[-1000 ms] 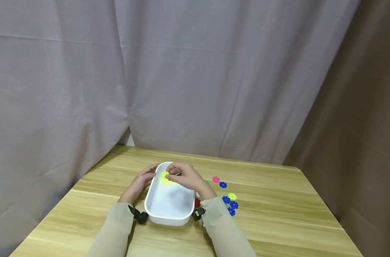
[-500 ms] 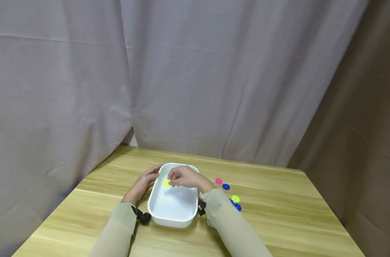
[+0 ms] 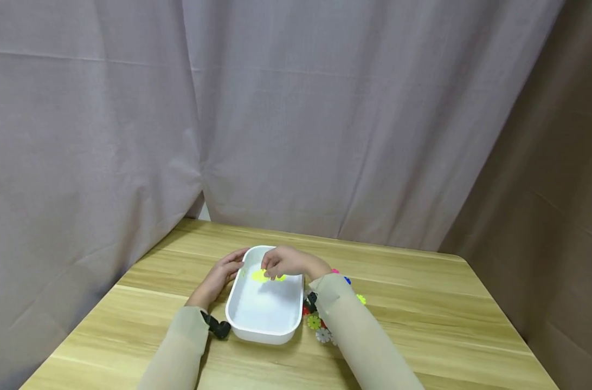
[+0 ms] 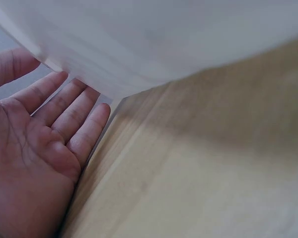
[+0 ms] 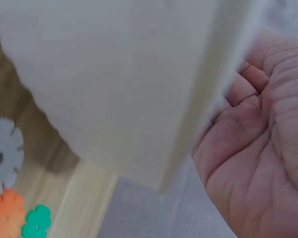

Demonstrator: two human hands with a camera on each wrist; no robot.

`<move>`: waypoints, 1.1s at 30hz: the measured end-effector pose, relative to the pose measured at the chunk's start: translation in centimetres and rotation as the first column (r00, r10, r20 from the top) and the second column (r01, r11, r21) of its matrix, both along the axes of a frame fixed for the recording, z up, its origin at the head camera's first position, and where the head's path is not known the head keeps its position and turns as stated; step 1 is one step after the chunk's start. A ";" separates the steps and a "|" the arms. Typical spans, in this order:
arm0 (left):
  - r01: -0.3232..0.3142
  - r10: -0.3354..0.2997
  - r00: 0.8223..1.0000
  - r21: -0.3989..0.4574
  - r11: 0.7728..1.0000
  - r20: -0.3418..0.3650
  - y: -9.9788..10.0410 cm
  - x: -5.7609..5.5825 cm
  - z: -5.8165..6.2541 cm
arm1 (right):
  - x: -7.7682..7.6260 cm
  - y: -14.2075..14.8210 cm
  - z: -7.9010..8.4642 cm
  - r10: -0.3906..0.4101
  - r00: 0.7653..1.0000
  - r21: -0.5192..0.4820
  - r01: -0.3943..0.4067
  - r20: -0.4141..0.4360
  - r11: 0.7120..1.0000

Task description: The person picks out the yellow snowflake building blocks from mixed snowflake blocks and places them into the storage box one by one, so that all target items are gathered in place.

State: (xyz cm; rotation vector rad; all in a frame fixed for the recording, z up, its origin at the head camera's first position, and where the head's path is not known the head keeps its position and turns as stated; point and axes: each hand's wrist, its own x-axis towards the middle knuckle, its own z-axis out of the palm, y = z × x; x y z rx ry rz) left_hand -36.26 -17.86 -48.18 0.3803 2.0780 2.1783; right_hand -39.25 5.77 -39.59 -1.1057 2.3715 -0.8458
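A white rectangular tray [image 3: 265, 310] stands on the table, its outer wall filling much of both wrist views. My left hand [image 3: 221, 275] is at its left side with long, loosely extended fingers; in the left wrist view the fingertips [image 4: 59, 77] meet the tray wall and the thumb lies near the rim. Over the tray's far half, my right hand [image 3: 291, 261] has its fingers bent downward and pinches at bright yellow flower-shaped discs [image 3: 259, 276], which show on both sides of the fingertips. The right wrist view hides those fingertips behind the tray wall.
Right of the tray lie several flower-shaped discs, among them a yellow-green one [image 3: 314, 322], a white one [image 3: 322, 336] and a blue one [image 3: 347, 280]; the right sleeve covers part of them. A green disc [image 5: 37, 221] lies beside an orange one [image 5: 5, 214]. Curtains hang behind the wooden table [image 3: 423, 314].
My right hand has dipped lower and shifted slightly right over the tray, with yellow discs at its fingertips throughout. The left hand stays at the tray's side. The head view has shifted slightly.
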 end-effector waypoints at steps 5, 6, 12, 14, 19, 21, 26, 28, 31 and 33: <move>-0.005 0.005 1.000 0.001 1.000 -0.008 -0.3 0.0 0.1 | -0.1 0.1 0.9 -0.008 1.000 -0.026 0.009 0.029 1.000; -0.008 0.008 1.000 0.001 1.000 -0.006 -0.4 0.0 0.1 | -0.1 0.0 1.1 -0.005 0.999 -0.029 0.006 0.034 1.000; -0.013 0.013 1.000 0.001 1.000 0.013 -0.5 0.0 -0.1 | -0.4 -1.5 2.4 0.012 0.999 -0.017 -0.011 0.035 1.000; -0.016 0.016 1.000 -0.001 1.000 0.010 -0.5 0.0 -0.1 | -0.5 -2.1 2.9 0.006 1.000 -0.011 -0.006 0.026 1.000; -0.024 0.024 1.000 -0.007 1.000 0.006 -0.5 0.0 -0.2 | -0.7 -3.6 3.0 0.002 0.999 0.006 -0.002 0.046 1.000; -0.019 0.019 1.000 -0.004 1.000 0.003 -0.4 0.1 -0.2 | -0.7 -4.0 2.6 0.004 0.998 0.028 -0.006 0.069 1.000; -0.014 0.014 1.000 0.005 1.000 -0.002 -0.1 0.2 -0.2 | -0.8 -4.3 1.2 0.000 0.995 0.088 -0.009 0.101 0.996; -0.017 0.017 1.000 0.006 1.000 -0.002 0.0 0.2 -0.2 | -0.8 -4.2 0.7 -0.007 0.994 0.097 -0.004 0.110 0.995; -0.019 0.019 1.000 0.003 1.000 -0.006 0.2 0.2 -0.1 | -0.8 -4.0 0.1 -0.027 0.992 0.109 0.013 0.127 0.994; -0.016 0.017 1.000 0.007 1.000 -0.013 0.2 0.2 -0.1 | -0.8 -3.9 -0.3 -0.035 0.990 0.115 0.020 0.134 0.993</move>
